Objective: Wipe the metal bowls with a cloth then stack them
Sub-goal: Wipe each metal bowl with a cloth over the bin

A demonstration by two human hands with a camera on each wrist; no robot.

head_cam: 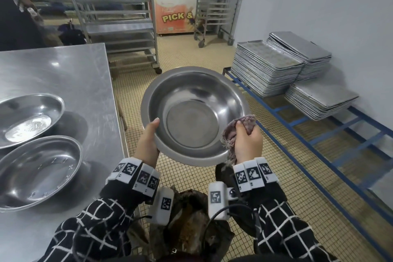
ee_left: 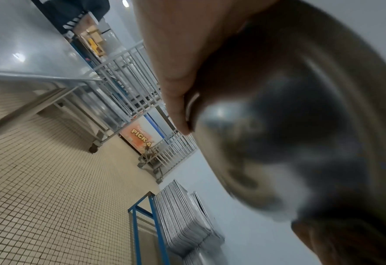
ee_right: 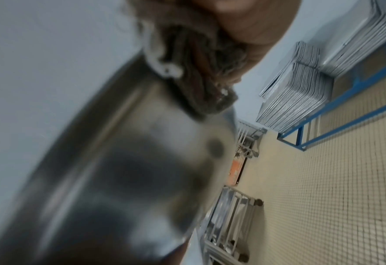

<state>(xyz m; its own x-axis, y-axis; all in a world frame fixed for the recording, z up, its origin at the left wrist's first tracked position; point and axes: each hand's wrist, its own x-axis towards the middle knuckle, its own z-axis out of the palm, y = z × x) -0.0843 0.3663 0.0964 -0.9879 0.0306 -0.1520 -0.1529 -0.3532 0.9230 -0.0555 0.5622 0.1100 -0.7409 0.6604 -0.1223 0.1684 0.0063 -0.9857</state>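
I hold a large metal bowl (head_cam: 192,112) in the air above the tiled floor, tilted towards me. My left hand (head_cam: 148,140) grips its left rim, thumb on the inside. My right hand (head_cam: 247,140) pinches a pinkish-grey cloth (head_cam: 238,127) against the right rim. The left wrist view shows the bowl's blurred underside (ee_left: 289,134) with the left hand's fingers (ee_left: 182,71) on it. In the right wrist view the cloth (ee_right: 201,71) hangs over the bowl's edge (ee_right: 119,161). Two more metal bowls, one further away (head_cam: 27,119) and one closer (head_cam: 36,170), sit on the steel table (head_cam: 63,74) at the left.
Stacks of metal baking trays (head_cam: 265,68) lie on a low blue frame (head_cam: 319,134) along the right wall. Wheeled tray racks (head_cam: 119,17) and an orange freezer chest (head_cam: 174,17) stand at the back. A person in dark clothes (head_cam: 12,17) stands at the far left.
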